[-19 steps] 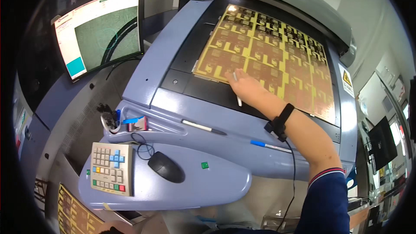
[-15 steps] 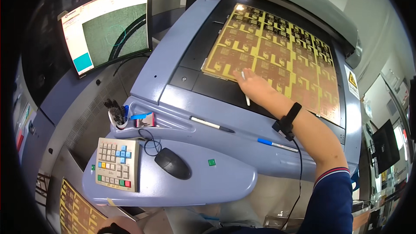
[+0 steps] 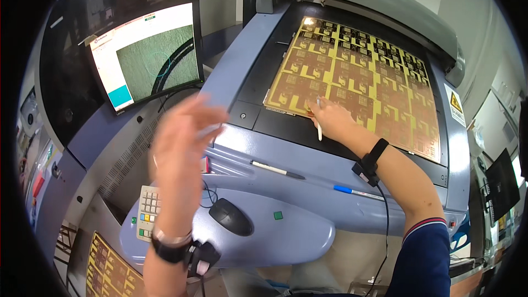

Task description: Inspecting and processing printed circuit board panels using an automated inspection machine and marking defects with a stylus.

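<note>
Right hand [image 3: 334, 119]: fingers pinching a slim white pen [image 3: 319, 131] at the near edge of the flat copper-and-yellow circuit panel [image 3: 357, 80], which lies on the matte black bed [image 3: 266, 69]. Left hand [image 3: 184, 137]: raised, blurred; finger state cannot be told. Moulded purplish-blue recess [image 3: 230, 169]: contains a small red box [image 3: 205, 165], mostly hidden.

Your glossy, metallic-looking panel [image 3: 352, 77] at upper right, smooth, shiny ledge [image 3: 291, 236] below, matt cloth sleeve [image 3: 421, 258] lower right.
</note>
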The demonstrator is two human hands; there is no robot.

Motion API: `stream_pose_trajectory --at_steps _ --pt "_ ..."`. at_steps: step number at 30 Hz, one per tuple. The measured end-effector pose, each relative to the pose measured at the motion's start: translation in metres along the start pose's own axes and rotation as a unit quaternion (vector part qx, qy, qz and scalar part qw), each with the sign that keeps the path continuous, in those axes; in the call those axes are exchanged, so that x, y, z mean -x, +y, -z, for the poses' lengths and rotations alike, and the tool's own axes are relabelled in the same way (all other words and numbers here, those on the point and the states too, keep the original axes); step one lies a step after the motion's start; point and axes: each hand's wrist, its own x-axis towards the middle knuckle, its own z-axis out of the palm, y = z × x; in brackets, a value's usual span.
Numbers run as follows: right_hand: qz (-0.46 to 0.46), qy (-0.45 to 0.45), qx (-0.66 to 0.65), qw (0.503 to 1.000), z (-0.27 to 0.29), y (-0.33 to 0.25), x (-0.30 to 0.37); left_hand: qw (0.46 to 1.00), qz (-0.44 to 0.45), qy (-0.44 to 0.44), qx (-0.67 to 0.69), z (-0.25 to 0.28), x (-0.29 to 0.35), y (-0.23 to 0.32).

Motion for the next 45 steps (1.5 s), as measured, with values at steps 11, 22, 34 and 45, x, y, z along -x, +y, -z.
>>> stream_pose_trajectory --at_steps 11,22,34,45 --pt "0.045 -0.023 0.065 0.997 0.008 -0.016 -0.002 0.933 0.308 0.066 0.175 -0.024 -0.041 -0.168" --pt "0.085 0.054 0.14 0.985 0.024 -0.013 -0.012 0.907 0.325 0.101 0.248 -0.054 -0.078 -0.181" --pt "-0.027 0.317 -0.061 0.946 0.125 0.034 0.058 0.963 0.106 -0.181 0.166 -0.089 -0.062 -0.03" --pt "-0.34 0.482 0.142 0.795 0.319 0.171 0.213 0.788 -0.049 -0.207 -0.578 0.057 -0.031 0.216"
